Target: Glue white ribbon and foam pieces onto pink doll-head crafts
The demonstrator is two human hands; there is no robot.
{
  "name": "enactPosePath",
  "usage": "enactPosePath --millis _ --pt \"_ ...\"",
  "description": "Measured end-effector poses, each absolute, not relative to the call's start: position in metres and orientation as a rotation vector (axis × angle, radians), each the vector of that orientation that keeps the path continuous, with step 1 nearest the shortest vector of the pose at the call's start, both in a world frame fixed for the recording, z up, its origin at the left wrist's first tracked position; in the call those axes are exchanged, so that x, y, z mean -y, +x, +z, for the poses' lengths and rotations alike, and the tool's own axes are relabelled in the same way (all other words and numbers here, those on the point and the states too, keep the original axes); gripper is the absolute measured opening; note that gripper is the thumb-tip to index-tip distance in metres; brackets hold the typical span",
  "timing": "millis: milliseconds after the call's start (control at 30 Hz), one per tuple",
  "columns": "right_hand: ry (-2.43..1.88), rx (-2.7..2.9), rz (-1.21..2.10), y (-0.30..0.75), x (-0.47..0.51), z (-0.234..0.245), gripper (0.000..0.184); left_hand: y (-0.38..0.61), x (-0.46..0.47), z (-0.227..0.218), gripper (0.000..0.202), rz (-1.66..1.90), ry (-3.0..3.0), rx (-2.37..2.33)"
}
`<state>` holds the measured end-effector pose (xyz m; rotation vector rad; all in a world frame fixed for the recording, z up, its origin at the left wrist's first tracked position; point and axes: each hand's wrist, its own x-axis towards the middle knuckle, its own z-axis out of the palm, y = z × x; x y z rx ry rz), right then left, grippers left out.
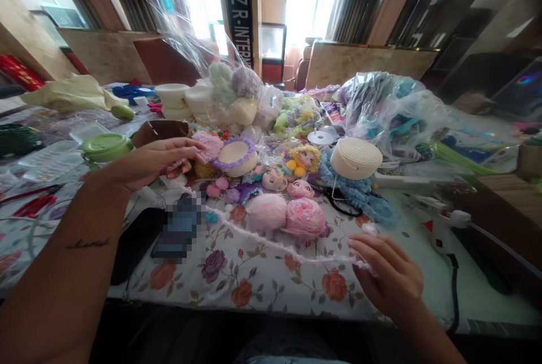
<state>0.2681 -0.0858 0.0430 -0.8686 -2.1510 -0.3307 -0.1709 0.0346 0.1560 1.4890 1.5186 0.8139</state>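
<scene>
A fluffy pale-pink strand of yarn [271,242] stretches across the table between my two hands, sagging a little. My left hand [171,158] is closed on its far end, beside a pink fluffy bundle [208,147]. Near the front right, my right hand [387,268] pinches the other end between thumb and fingers. Behind the strand lie a pale pink fluffy ball [266,211] and a ball of pink yarn [305,217]. Small doll heads [274,178] and a yellow-haired doll [305,159] sit just beyond them.
A phone [178,228] lies on the flowered tablecloth [271,290]. Rolls of cream ribbon [356,158], a green-lidded container [105,147] and plastic bags of yarn [235,87] crowd the back. At right are a glue gun [440,237] and a cardboard box [508,206].
</scene>
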Motion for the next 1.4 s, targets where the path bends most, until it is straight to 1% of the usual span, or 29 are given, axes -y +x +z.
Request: enactPosePath --millis 67,133,267,333,467,567,633,700,767,833,933,1033,1100,1233,1400 --pt "-0.906 2.238 -0.354 0.263 0.086 0.034 0.02 -0.168 -0.039 0.148 0.047 0.551 1.637 -1.613" --pt "-1.027 2.285 -0.35 0.259 0.083 0.021 0.02 -0.165 -0.045 0.135 0.05 0.398 1.74 -1.693" --pt "-1.245 2.379 -0.292 0.255 0.079 0.004 0.034 -0.163 -0.061 0.111 0.054 0.427 1.808 -1.745" --pt "-1.289 2.417 -0.269 0.257 0.079 0.003 0.039 -0.164 -0.066 0.105 0.052 0.373 1.888 -1.791" --pt "-1.336 2.373 -0.262 0.266 0.081 0.004 0.036 -0.167 -0.058 0.104 0.04 0.251 2.21 -2.007" --pt "-1.32 2.264 -0.27 0.267 0.081 0.001 0.032 -0.154 -0.036 0.106 0.044 0.444 2.313 -2.035" --pt "-1.326 2.159 -0.248 0.264 0.079 -0.002 0.029 -0.132 -0.016 0.1 0.048 0.619 2.35 -1.864" --pt "-1.329 2.066 -0.182 0.259 0.078 -0.004 0.031 -0.103 0.003 0.085 0.048 0.709 2.362 -1.634" --pt "-1.311 2.021 -0.084 0.251 0.074 -0.004 0.039 -0.072 0.017 0.063 0.054 0.675 2.446 -1.447" --pt "-1.297 2.021 0.024 0.241 0.069 0.0 0.05 -0.046 0.024 0.04 0.06 0.592 2.532 -1.37" --pt "-1.282 2.1 0.148 0.224 0.054 0.007 0.068 -0.023 0.025 0.014 0.061 0.623 2.634 -1.414" --pt "-1.257 2.186 0.182 0.206 0.037 0.008 0.079 -0.016 0.02 0.003 0.057 0.731 2.678 -1.483" --pt "-1.249 2.206 0.165 0.198 0.029 0.006 0.078 -0.017 0.018 0.0 0.054 0.766 2.671 -1.505" --pt "-1.252 2.144 0.119 0.199 0.024 -0.002 0.068 -0.023 0.016 -0.003 0.05 0.831 2.592 -1.55" --pt "-1.309 1.947 0.092 0.226 0.028 -0.008 0.066 -0.028 0.015 -0.009 0.047 0.895 2.576 -1.543"
